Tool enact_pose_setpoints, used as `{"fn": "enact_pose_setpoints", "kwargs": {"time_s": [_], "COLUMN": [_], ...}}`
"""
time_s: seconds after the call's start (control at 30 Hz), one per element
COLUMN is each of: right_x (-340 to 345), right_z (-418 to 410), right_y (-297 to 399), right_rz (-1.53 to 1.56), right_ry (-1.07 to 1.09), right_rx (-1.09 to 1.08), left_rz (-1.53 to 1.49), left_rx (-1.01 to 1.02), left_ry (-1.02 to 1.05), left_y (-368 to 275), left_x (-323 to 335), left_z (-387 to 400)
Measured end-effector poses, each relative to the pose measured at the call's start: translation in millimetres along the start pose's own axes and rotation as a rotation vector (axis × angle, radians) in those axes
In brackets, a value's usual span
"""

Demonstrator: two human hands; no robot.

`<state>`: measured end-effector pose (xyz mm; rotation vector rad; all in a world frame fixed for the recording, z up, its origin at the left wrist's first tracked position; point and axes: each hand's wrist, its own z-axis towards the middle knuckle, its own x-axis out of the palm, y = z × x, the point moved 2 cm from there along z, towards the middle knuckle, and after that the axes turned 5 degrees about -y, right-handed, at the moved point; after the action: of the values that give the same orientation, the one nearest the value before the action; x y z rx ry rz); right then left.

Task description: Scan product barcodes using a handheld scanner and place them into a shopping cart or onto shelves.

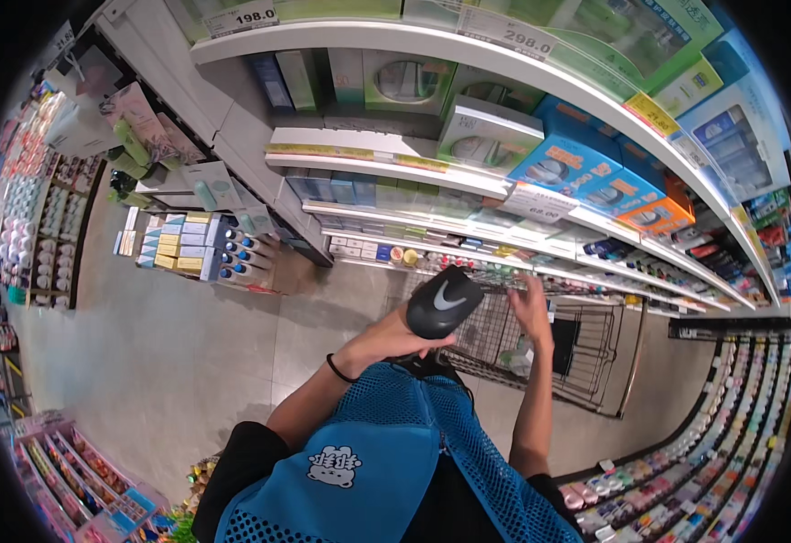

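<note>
My left hand (385, 339) is closed around a black bottle (444, 302) with a pale curved mark, held in front of my chest. A dark band circles that wrist. My right hand (530, 309) is raised over the wire shopping cart (575, 353), with its fingers spread and somewhat blurred; I see nothing held in it. Inside the cart lie a clear and greenish package (519, 358) and a dark flat item (565, 346). The cart stands between me and the shelves, reaching off to the right.
White store shelves (382, 166) with boxed goods and price tags rise ahead. Blue boxes (568, 159) sit on one shelf. A low display of cartons and bottles (205, 248) stands on the floor at left. Curved product racks (701, 434) fill the lower right.
</note>
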<state>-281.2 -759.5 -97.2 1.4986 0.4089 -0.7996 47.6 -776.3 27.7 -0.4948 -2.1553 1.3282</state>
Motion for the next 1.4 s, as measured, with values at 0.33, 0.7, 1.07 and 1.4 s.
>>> {"fn": "enact_pose_setpoints", "kwargs": {"time_s": [0.33,0.7,1.07,1.4], "right_x": [-52.9,-27.0,-21.0,-63.2], "right_z": [110.7,196.4,208.2,136.1], "right_y": [296.6,262.5,264.8,294.6], "right_rz": [-0.179,-0.574,-0.676,-0.529], "right_ry": [-0.264,-0.272,-0.218,-0.362], "right_rx": [-0.496,-0.537,-0.419,-0.407], "left_rz": [-0.117,-0.214,-0.142,-0.163], "left_rx": [0.064,0.153,0.160,0.136], "left_ry": [-0.102,-0.212,-0.152,-0.185], "left_y": [12.7,32.9,35.4,26.5], "left_x": [-35.0,-50.5,-48.8,-60.2], "left_z": [-49.4,-77.2,-70.1,-75.2]}}
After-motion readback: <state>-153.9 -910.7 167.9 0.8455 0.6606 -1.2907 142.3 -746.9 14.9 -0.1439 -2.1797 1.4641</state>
